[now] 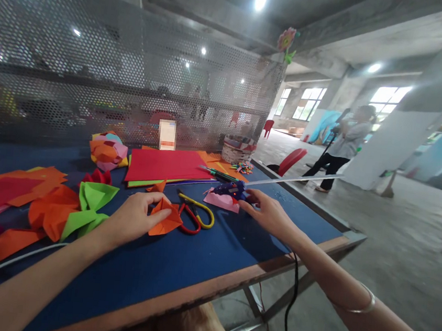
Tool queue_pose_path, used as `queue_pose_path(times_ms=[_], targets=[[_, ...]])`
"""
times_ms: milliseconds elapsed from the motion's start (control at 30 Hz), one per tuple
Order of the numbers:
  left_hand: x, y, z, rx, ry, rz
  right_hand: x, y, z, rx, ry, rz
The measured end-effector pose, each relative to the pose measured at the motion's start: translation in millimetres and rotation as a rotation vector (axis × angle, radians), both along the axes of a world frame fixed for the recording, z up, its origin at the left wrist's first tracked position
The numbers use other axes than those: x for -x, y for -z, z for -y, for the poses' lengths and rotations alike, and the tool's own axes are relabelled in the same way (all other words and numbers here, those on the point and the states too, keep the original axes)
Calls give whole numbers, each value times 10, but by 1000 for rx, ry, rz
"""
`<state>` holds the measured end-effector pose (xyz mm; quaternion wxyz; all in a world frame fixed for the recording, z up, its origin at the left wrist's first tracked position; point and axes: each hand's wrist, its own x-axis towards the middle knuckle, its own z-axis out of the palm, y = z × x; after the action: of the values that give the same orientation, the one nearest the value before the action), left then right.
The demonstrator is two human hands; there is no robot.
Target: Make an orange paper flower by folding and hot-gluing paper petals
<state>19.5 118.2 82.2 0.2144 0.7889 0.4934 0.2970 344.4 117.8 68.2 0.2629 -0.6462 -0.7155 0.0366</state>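
The left hand is pinching a folded piece of orange paper, its thumb lying along the near face and its fingers curling behind, so the grip is looking nearly closed. I'm not able to tell whether the paper is resting on the blue table or hovering just over it.

Taking that orange piece as the middle of a clock, the right hand is reaching in at three o'clock, palm down, thumb and fingers slightly parting. Its fingertips are meeting the back end of a dark blue glue gun, which is lying at two o'clock; from here I can't tell whether they are closing on it. A long clear stick is poking out behind the gun, and a pink paper scrap is sitting under it.

Scissors with red and yellow handles are lying just beside the orange piece, towards three o'clock. Red sheets are stacking up at twelve, a colourful paper ball is sitting between ten and eleven, and green folded paper is lying at nine. Beyond the table, at two o'clock, another person is standing.
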Motion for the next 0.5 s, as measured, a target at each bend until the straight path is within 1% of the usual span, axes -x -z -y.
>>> queue_pose_path(times_ms=[100, 167, 233, 300, 367, 400, 500], targets=[[1, -9, 2, 3, 10, 9, -5, -40, 186, -76, 74, 99], [2, -12, -4, 10, 21, 20, 61, -83, 367, -155, 80, 182], [1, -9, -16, 25, 31, 30, 205, -143, 535, -184, 16, 185], [0, -1, -30, 48, 32, 41, 415, -212, 624, -194, -121, 132], [2, 8, -41, 104, 49, 94, 656, -272, 592, -176, -266, 85], [3, 11, -43, 143, 61, 140, 775, -293, 531, -181, -296, 45], [14, 7, -41, 246, 76, 294, 1099, -312, 235, -157, -398, -140]])
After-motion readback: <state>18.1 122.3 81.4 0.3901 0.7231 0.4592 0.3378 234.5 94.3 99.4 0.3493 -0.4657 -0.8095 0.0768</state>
